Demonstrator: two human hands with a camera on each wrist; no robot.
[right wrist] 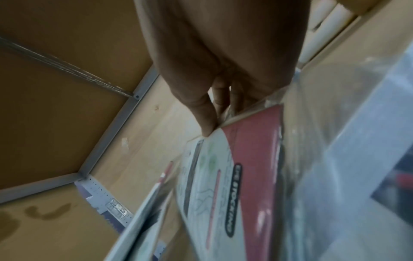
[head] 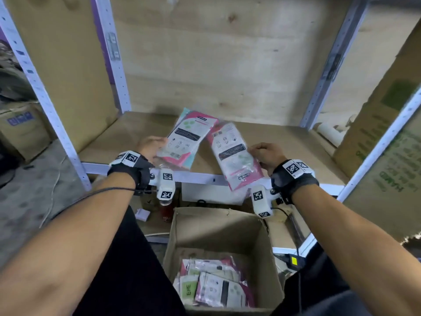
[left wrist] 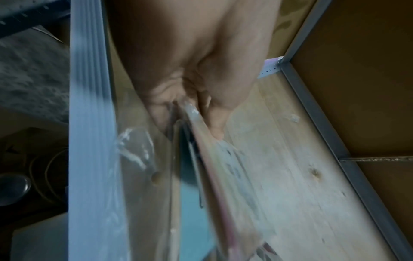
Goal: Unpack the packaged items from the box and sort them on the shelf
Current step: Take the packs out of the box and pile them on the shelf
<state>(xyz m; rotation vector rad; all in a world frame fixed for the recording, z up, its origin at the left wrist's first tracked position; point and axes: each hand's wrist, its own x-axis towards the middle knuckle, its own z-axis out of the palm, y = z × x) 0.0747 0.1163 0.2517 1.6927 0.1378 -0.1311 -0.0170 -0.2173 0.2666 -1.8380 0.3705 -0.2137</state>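
My left hand grips a flat pink, white and teal packet by its left edge, held over the wooden shelf. In the left wrist view that hand pinches the packet's edge between thumb and fingers. My right hand holds a second pink and white packet by its right edge, tilted the other way, its top corner near the first one. The right wrist view shows its fingers curled on the packet. Below stands the open cardboard box with several more packets.
The shelf bay has a plywood back, pale metal uprights and a front rail. Cardboard sheets lean at the right, a carton sits at the left. A red bottle and cables lie under the shelf.
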